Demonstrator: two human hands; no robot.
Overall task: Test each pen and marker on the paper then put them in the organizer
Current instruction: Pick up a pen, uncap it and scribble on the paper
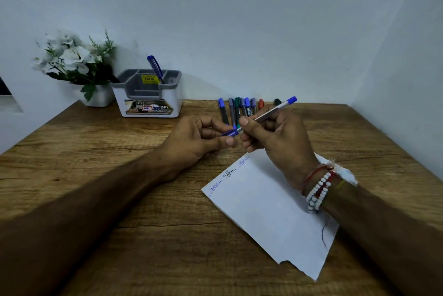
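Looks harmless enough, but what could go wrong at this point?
The left hand only pinches the small blue cap at the tip of the pen held by the right hand; it could slip and roll away. The tip may ink the fingers. The right wrist lies over the paper and could drag it.

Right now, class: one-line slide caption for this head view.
Left hand pinches the blue cap at the tip of the pen the right hand holds, above scribbled paper.
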